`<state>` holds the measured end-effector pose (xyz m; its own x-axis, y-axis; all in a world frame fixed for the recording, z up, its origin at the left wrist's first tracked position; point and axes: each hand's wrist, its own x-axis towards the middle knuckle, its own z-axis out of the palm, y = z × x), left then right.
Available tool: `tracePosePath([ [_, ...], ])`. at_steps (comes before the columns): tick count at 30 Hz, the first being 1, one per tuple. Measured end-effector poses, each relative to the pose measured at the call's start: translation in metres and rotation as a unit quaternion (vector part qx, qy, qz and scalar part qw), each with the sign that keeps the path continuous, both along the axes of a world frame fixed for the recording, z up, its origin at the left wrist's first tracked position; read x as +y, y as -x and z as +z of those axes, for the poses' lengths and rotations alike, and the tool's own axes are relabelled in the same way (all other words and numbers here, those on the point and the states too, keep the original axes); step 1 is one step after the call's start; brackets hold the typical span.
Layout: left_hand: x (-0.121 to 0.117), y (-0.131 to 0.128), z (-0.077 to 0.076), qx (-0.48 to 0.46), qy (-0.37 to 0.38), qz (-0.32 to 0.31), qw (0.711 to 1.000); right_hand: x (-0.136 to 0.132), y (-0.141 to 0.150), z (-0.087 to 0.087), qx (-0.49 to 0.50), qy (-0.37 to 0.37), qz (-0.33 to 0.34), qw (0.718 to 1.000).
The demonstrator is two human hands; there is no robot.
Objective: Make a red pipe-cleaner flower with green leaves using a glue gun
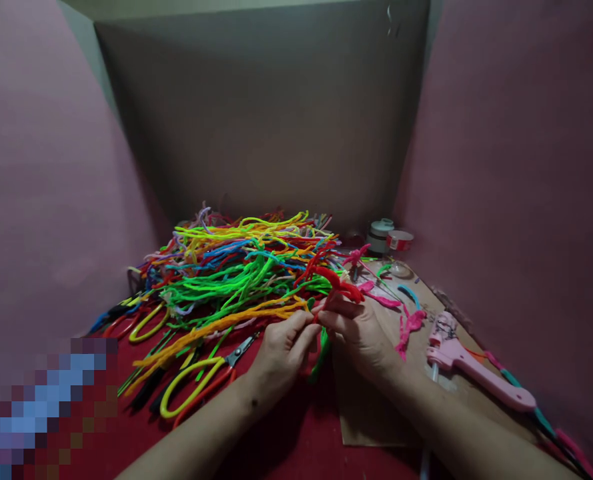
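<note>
My left hand [282, 345] and my right hand [363, 337] meet in front of the pile, fingertips pinched close together. Between them is a red pipe cleaner [337, 283], bent into loops that rise above my right fingers. Green pipe cleaner [322, 353] hangs below the fingertips, and a darker green bit shows just above them. My fingers hide the place where red and green come together. Scissors [193, 383] with yellow and red handles lie left of my left hand, blades pointing toward the pile.
A heap of pipe cleaners [226, 280] in many colours covers the back left. More scissors [149, 323] lie beside it. To the right, a pink glue gun [476, 373] rests on a cardboard sheet [376, 413] with pink pipe-cleaner pieces [410, 328]. Behind stand a jar [380, 235] and a tape roll [400, 240].
</note>
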<state>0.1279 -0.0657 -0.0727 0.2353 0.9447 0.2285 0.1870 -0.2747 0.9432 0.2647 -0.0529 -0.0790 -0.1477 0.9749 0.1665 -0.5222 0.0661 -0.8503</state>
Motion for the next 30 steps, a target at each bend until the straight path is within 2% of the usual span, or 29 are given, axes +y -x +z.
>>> tracePosePath([
  [1, 0.0, 0.0, -0.001, 0.01, -0.014, 0.01, 1.0, -0.001, 0.001, -0.001, 0.004, -0.002, -0.002, 1.0],
  [3, 0.001, 0.0, -0.001, 0.004, 0.015, 0.009, 1.0, -0.002, 0.001, -0.003, -0.003, -0.009, -0.003, 1.0],
  [6, 0.002, 0.0, 0.001, -0.066, 0.1, -0.023, 0.993, -0.003, 0.0, -0.005, -0.028, -0.014, 0.014, 0.999],
  [9, 0.003, 0.0, 0.003, -0.149, 0.159, -0.07, 0.974, -0.004, -0.002, -0.003, -0.061, -0.055, 0.03, 0.996],
  [12, 0.003, 0.002, 0.004, -0.214, 0.208, -0.124, 0.946, -0.004, -0.002, 0.001, -0.086, -0.074, 0.022, 0.993],
  [16, 0.004, 0.005, 0.005, -0.286, 0.265, -0.201, 0.899, -0.005, -0.001, 0.004, -0.08, -0.053, 0.027, 0.995],
  [20, 0.004, 0.007, 0.004, -0.327, 0.305, -0.264, 0.855, -0.008, -0.001, 0.004, -0.023, -0.035, 0.014, 0.999],
  [24, 0.004, 0.01, 0.003, -0.343, 0.342, -0.294, 0.824, -0.011, -0.001, 0.003, -0.003, -0.03, 0.032, 0.999],
  [27, 0.003, 0.009, 0.003, -0.339, 0.349, -0.293, 0.824, -0.009, -0.001, 0.0, 0.001, -0.025, 0.04, 0.999],
  [30, 0.003, 0.006, 0.004, -0.309, 0.323, -0.264, 0.855, -0.003, -0.001, -0.007, 0.013, -0.001, 0.027, 1.0],
])
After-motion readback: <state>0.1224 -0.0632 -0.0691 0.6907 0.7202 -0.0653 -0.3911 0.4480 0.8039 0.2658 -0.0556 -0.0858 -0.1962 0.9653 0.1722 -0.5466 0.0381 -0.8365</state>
